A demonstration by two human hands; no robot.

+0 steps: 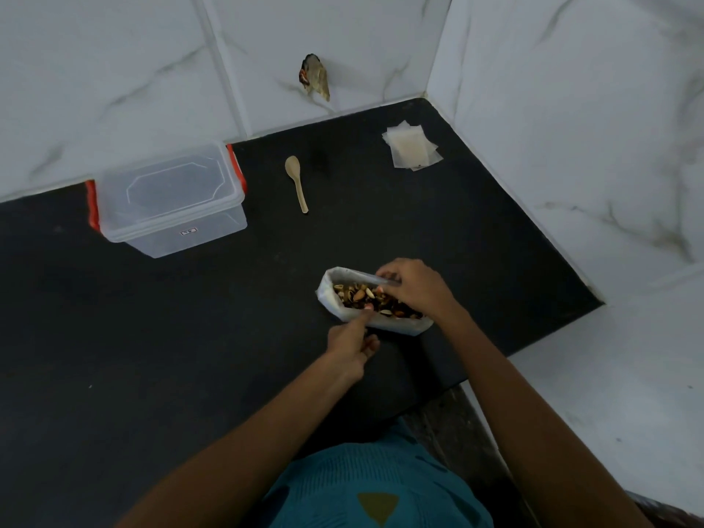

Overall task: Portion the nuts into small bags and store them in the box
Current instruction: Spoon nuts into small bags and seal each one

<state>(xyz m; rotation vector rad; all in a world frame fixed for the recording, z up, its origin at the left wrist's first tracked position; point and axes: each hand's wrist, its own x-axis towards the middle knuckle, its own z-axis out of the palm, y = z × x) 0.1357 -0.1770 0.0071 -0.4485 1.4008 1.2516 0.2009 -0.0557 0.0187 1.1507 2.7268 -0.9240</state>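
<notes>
Near the middle of the matte black surface, a soft white bag lies on its side with its mouth spread into a long oval, showing a heap of mixed brown and pale nuts. The left hand pinches the near rim of the mouth with its fingers, the rest curled under; the right hand grips the far rim, its fingers bent over the edge. To the far left stands a clear, rectangular plastic box, its lid on, with red latches at the ends. Right of it lies a pale, smooth wooden spoon, bowl toward the wall. At the far right, a loose stack of small, flat, translucent bags sits in the corner. White, glossy wall tiles with grey marble veining enclose the surface on two sides. A teal ribbed garment shows at the near edge.
</notes>
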